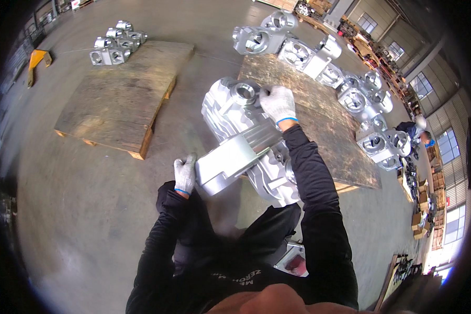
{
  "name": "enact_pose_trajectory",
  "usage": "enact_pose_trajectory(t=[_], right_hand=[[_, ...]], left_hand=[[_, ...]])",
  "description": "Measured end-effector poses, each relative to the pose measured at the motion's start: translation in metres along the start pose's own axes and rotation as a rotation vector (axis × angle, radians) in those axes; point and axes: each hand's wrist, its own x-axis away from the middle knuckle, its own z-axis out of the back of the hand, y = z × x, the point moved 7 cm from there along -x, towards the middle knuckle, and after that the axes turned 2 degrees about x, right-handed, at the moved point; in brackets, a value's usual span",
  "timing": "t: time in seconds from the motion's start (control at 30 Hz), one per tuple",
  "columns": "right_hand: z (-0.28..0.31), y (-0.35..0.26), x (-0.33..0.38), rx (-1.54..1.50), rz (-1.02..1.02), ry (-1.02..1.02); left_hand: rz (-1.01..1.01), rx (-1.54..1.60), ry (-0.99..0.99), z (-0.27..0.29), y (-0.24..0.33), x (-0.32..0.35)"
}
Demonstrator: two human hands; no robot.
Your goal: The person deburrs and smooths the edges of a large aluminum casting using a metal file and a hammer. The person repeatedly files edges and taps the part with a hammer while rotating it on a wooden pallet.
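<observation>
A large silver metal casting [222,159], with a smooth rectangular block, ribbed sides and a round collar, is in front of me at the near left edge of the right-hand pallet. My left hand [184,175], in a light knit glove with a blue cuff edge, grips the left end of its block. In a matching glove, my right hand [278,103] curls its fingers by the round collar [244,93] at the casting's far end. My right forearm passes over part of the casting. I cannot tell whether its underside rests on the pallet.
The right-hand wooden pallet [319,118] carries several silver castings [298,52] along its far and right edges. Left of me, another pallet [115,99] bears more castings [116,47]. A yellow pallet-jack part [36,62] is farther left. Another person [416,128] is at far right, near boxes.
</observation>
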Motion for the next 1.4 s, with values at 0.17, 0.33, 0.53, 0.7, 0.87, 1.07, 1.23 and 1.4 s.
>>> enact_pose_trajectory(t=[0.17, 0.33, 0.53, 0.7, 0.87, 1.07, 1.23, 1.4], right_hand=[[-0.011, 0.0, 0.0, 0.163, 0.124, -0.031], [-0.013, -0.014, -0.005, 0.007, -0.023, -0.224], [0.011, 0.007, 0.0, 0.018, -0.036, -0.113], [0.019, 0.006, 0.011, 0.339, 0.199, -0.048], [0.041, 0.009, 0.037, 0.217, 0.116, -0.227], [0.065, 0.032, 0.016, 0.221, 0.181, -0.282], [0.057, 0.035, 0.013, 0.215, 0.128, -0.43], [0.082, 0.016, 0.04, 0.196, 0.014, -0.381]], left_hand=[[-0.13, -0.334, -0.03, -0.001, 0.023, 0.014], [0.082, -0.219, 0.005, -0.006, 0.02, 0.018], [0.065, -0.265, -0.086, -0.01, 0.027, 0.016], [-0.015, -0.184, 0.047, -0.003, 0.026, 0.018], [-0.133, -0.072, -0.098, -0.003, 0.023, 0.012], [-0.009, 0.039, 0.086, 0.002, 0.012, 0.007], [-0.027, 0.047, 0.073, -0.001, 0.016, 0.004], [-0.036, 0.02, 0.062, 0.001, 0.014, 0.002]])
